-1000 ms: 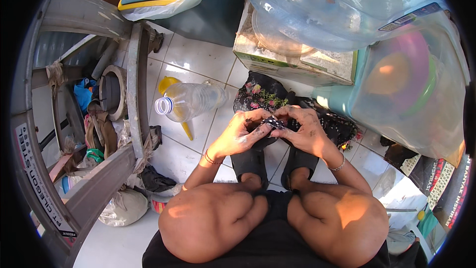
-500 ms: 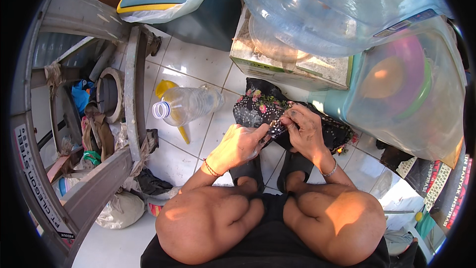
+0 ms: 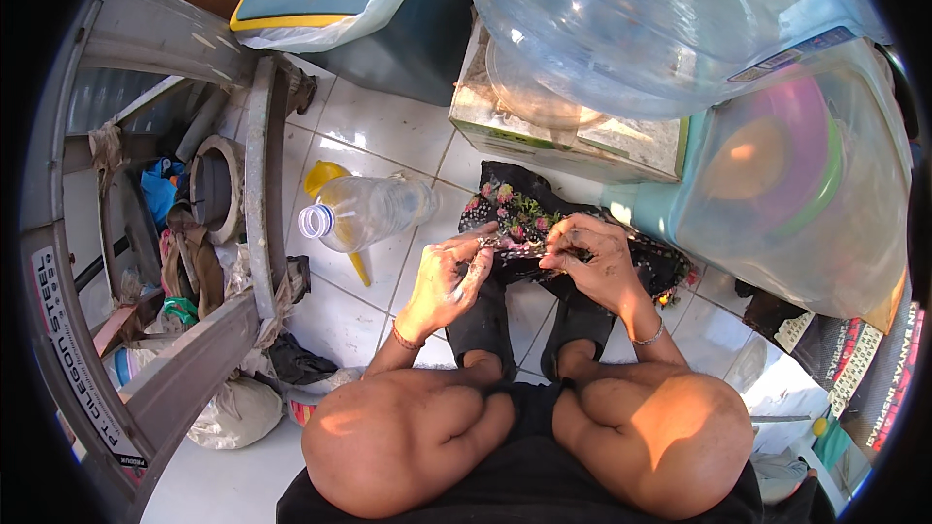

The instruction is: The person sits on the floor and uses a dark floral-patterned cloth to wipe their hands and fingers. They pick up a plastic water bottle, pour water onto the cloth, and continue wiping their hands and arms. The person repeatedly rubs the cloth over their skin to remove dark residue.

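Note:
A black floral cloth (image 3: 529, 209) with pink flowers and pale dots lies bunched on the tiles in front of my feet. My left hand (image 3: 451, 277) pinches its near edge between thumb and fingers. A short way to the right, my right hand (image 3: 594, 257) pinches the same edge, with its fingers curled. The strip between the two hands is pulled fairly straight. Dark smudges mark the fingers of both hands. To the left of the cloth, a clear plastic bottle (image 3: 379, 212) without a cap lies on its side, over a yellow funnel (image 3: 325, 175).
A metal frame (image 3: 260, 184) stands at the left, with rags and a ring-shaped part behind it. At the far side are a lidded bin (image 3: 388, 49), a worn box (image 3: 563, 141) and a big clear water jug (image 3: 660, 29). A translucent tub (image 3: 806, 213) holds coloured bowls.
My left hand has shifted left and slightly up, away from the right hand. The cloth's edge between them is now stretched out, and more flowers show.

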A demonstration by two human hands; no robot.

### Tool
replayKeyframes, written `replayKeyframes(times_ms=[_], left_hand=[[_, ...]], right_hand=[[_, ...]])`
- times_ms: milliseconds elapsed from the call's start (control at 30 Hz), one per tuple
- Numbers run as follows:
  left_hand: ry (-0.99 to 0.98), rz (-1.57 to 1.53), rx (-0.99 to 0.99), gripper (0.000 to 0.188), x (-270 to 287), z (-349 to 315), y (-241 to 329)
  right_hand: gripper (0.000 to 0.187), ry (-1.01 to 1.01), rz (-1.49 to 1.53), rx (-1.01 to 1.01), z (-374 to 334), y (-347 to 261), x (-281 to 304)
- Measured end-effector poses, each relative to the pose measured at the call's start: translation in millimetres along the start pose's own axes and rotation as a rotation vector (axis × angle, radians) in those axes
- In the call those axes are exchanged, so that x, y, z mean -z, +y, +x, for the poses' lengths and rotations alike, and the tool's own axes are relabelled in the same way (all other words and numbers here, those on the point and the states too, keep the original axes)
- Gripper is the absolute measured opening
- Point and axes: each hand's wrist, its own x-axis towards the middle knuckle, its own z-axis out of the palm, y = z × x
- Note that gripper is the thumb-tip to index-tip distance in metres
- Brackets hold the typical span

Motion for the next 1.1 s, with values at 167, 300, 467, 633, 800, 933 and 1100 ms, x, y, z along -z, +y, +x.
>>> replayKeyframes(times_ms=[167,300,467,633,800,933,1100], left_hand=[[-0.001,-0.388,0.092,0.028,-0.4,0.8,0.5],[0.005,-0.557,0.237,0.026,-12.1,-1.7,0.6],[0.024,-0.663,0.506,0.023,-24.2,-8.4,-14.7],[0.044,-0.661,0.366,0.025,-29.4,-8.5,-14.8],[-0.008,-0.174,0.150,0.027,-28.2,10.1,18.9],[0.040,-0.120,0.152,0.022,-36.4,12.9,20.4],[0.004,0.237,-0.071,0.015,-36.0,13.8,18.2]], right_hand=[[0.017,0.011,0.214,-0.134,1.4,22.1,8.4],[0.034,-0.006,-0.009,-0.025,-0.6,8.0,-2.0],[0.026,-0.088,-0.051,0.074,4.4,9.8,6.5],[0.015,-0.107,0.191,-0.145,4.9,16.5,3.0],[0.013,0.046,0.006,0.140,10.6,14.1,-3.4],[0.011,0.099,-0.138,0.114,5.6,7.0,-15.3],[0.019,0.230,-0.304,0.236,11.0,16.7,-27.6]])
